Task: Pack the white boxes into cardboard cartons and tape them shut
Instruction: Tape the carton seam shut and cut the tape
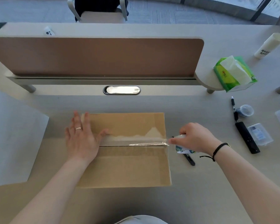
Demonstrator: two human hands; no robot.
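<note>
On the desk (200, 199), directly before the person, lies a cardboard carton (128, 167) with its top flaps folded shut. A strip of clear tape (136, 140) runs along the centre seam from the left part of the lid to the right edge. The left hand (82, 139) lies flat on the carton's left side, fingers straight and spread, its thumb touching the tape's left end; a ring sits on one finger. The right hand (196, 138), just past the carton's right edge, is curled round a roll of tape (183, 150) with a green and white label, and the strip stretches taut from the roll onto the lid. A black cord bracelet circles the right wrist. A black utility knife (190, 160) lies on the desk under that hand. To the left of the carton stands a large white box (11, 139). Further right lie a black pen (233, 109), a black remote (247, 137), a small clear plastic case (259, 135) and a small clear lidded cup (246, 110). A green tissue pack (234, 74) rests on a round shelf beside the brown divider panel (95, 57), with a white tube (269, 45) beyond it.
</note>
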